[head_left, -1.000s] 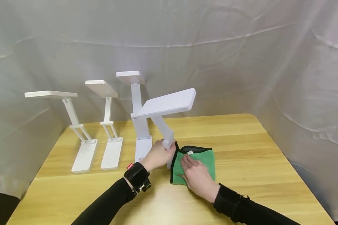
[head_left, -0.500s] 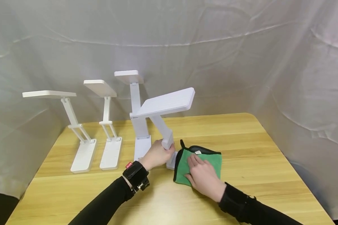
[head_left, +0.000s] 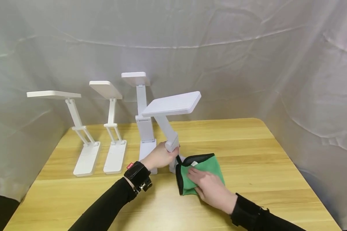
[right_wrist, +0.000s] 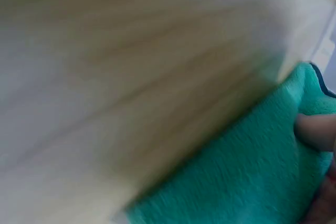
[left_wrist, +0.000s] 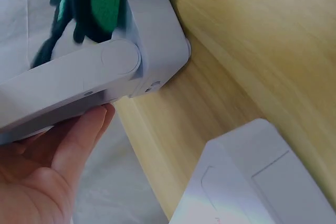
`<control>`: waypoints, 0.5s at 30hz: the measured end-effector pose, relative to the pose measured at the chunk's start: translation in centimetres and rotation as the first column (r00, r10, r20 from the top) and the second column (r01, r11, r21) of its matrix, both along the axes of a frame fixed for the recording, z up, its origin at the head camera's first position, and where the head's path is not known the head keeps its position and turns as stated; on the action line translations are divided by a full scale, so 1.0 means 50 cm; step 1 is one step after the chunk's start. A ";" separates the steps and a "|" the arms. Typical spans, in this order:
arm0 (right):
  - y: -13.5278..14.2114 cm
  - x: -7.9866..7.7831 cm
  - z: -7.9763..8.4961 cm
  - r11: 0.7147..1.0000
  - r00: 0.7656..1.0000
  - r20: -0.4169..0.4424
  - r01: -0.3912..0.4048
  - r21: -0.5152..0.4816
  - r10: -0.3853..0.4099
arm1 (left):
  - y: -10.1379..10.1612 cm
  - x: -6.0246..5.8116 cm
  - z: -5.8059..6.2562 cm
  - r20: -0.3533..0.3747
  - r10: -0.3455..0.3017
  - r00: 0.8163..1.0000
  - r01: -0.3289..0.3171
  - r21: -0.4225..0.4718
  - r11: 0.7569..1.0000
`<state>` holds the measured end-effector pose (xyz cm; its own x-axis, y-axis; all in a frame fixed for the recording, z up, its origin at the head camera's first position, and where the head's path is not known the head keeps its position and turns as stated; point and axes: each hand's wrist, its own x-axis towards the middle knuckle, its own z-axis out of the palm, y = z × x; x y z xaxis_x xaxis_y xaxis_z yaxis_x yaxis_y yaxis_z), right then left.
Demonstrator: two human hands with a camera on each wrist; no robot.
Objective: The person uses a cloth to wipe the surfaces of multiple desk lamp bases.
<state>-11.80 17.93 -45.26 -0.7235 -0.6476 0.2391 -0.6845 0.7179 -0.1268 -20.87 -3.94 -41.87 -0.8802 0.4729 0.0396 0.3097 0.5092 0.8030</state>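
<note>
My left hand point(head_left: 159, 157) grips the lower arm of a white folding desk lamp point(head_left: 173, 104), just under its middle joint. The left wrist view shows the thumb along that lamp arm point(left_wrist: 68, 72), close to the hinge at the lamp base point(left_wrist: 152, 19). A green cloth with black edging point(head_left: 209, 166) lies over the base, hiding most of it in the head view. My right hand point(head_left: 212, 189) holds this cloth, fingers on top and thumb on the near side. In the right wrist view, a fingertip sinks into the green cloth point(right_wrist: 226, 182).
Three more white desk lamps stand unfolded to the left: a far-left lamp point(head_left: 86, 160), a second lamp point(head_left: 115, 157) and a third lamp point(head_left: 146, 131) right behind my left hand. Grey sheeting point(head_left: 219, 64) surrounds the wooden table point(head_left: 263, 173) at the back and sides.
The right hand and cloth slid right off part of the lamp base, then came back left and toward me, the cloth now more tilted. The left hand keeps its grip; the lamp has barely shifted.
</note>
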 end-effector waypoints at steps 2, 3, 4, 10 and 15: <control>0.010 -0.002 0.004 0.999 0.999 0.003 0.051 -0.020 -0.051 | -0.001 -0.003 0.004 0.001 -0.019 1.000 0.019 -0.005 1.000; 0.010 -0.006 0.005 0.997 0.997 -0.007 0.078 -0.019 -0.078 | -0.002 -0.004 0.006 0.001 -0.022 1.000 0.022 -0.009 1.000; 0.008 -0.012 0.006 0.995 0.995 -0.021 0.099 -0.011 -0.100 | -0.002 -0.005 0.007 0.004 -0.024 1.000 0.024 -0.013 1.000; -0.040 -0.050 -0.003 0.993 0.994 -0.083 0.080 0.086 -0.073 | 0.000 -0.010 0.000 -0.011 -0.023 1.000 0.023 -0.047 0.999; -0.050 -0.048 -0.005 0.992 0.995 -0.099 -0.002 0.127 0.015 | -0.005 -0.014 0.001 -0.003 -0.025 1.000 0.024 -0.044 0.999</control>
<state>-14.20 15.44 -45.52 -0.6946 -0.6834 0.2248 -0.6954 0.7178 0.0338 -21.57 -4.21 -41.83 -0.8682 0.4957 0.0215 0.3254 0.5363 0.7787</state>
